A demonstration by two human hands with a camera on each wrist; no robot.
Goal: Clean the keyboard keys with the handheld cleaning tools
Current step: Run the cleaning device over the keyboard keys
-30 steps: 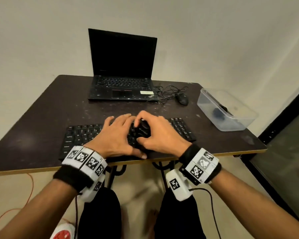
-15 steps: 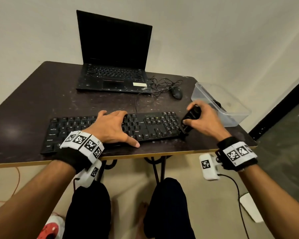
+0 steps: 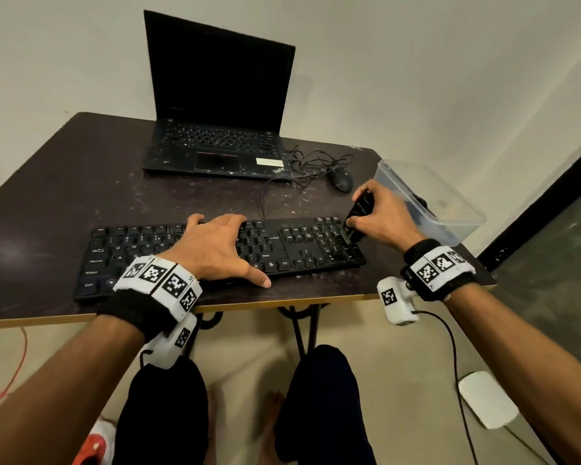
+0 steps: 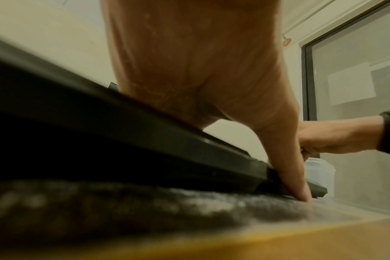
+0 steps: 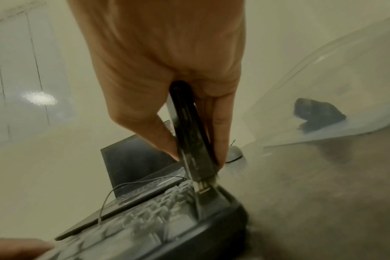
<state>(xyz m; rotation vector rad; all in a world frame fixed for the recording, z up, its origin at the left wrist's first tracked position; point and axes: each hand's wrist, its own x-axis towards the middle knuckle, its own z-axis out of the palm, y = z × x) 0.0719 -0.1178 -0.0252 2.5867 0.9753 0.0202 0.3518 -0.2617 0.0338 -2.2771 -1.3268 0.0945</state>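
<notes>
A black keyboard (image 3: pixel 299 245) lies along the front of the dark table (image 3: pixel 64 182). My left hand (image 3: pixel 215 250) rests flat on its middle keys, fingers spread, with the thumb down at the keyboard's front edge (image 4: pixel 298 183). My right hand (image 3: pixel 379 213) grips a black handheld brush tool (image 3: pixel 358 214) upright. The tool's tip sits on the number pad at the keyboard's right end. In the right wrist view the black brush tool (image 5: pixel 190 140) is held between thumb and fingers, and its bristle end touches the keyboard (image 5: pixel 167 219) near its right edge.
An open black laptop (image 3: pixel 218 142) stands at the back of the table. A black mouse (image 3: pixel 342 179) with a tangled cable lies to its right. A clear plastic box (image 3: pixel 450 209) holding a dark item sits at the right edge, just beyond my right hand.
My right hand has left the keyboard's middle, carrying the brush tool to the number pad at the right end. My left hand stays flat on the middle keys.
</notes>
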